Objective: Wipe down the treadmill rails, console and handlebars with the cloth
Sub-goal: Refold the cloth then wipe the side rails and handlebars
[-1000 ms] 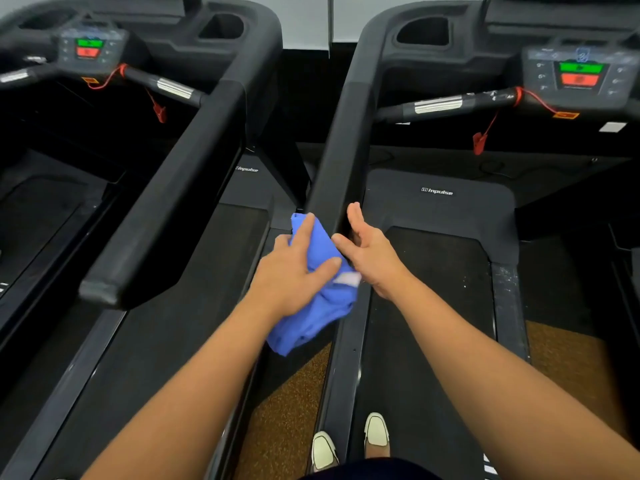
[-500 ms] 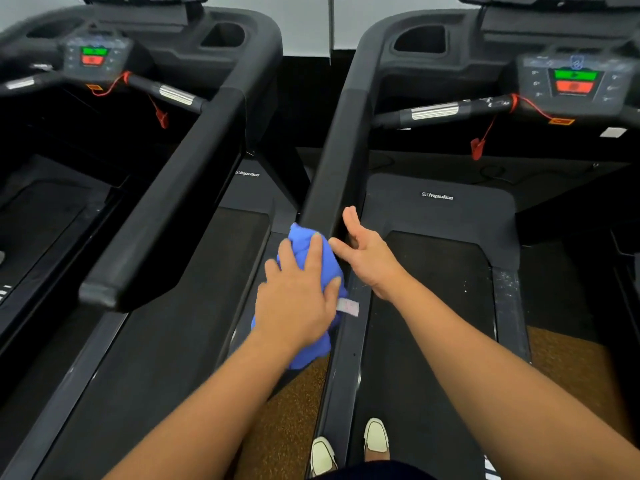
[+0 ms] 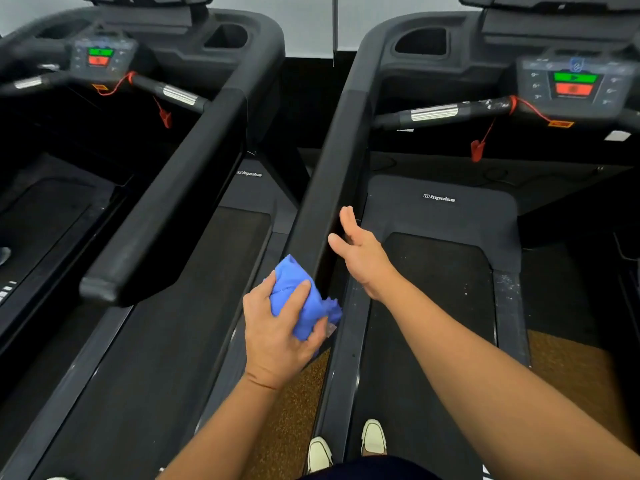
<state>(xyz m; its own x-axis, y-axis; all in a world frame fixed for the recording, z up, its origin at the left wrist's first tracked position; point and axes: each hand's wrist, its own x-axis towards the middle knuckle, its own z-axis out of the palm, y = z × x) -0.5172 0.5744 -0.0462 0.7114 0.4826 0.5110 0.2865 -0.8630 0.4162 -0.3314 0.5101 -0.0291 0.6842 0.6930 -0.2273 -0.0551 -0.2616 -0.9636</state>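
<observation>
We had the blue cloth [image 3: 301,306] bunched up in our left hand [image 3: 277,327], fingers [image 3: 294,299] curled tight around it, and it sat pressed against the outer side of the near end of the long black side handlebar [image 3: 329,181] of the right-hand treadmill. Our right hand [image 3: 360,251] was on the other side of that same bar, fingers spread and flat, holding nothing, palm turned toward the bar's inner face; whether it actually touched we could not tell. Below the cloth ran the treadmill's left side rail [image 3: 343,358], speckled with pale dust, and beside it the dark belt [image 3: 436,306]. Further up, the console [image 3: 575,83] showed a green button over a red one, with a red safety cord [image 3: 485,140] dangling beneath the front grip bar [image 3: 440,112]. Off to the left stood a second treadmill [image 3: 166,188] of the same make. At the bottom edge, our two pale shoes [image 3: 373,436] stood on the belt and rail.
</observation>
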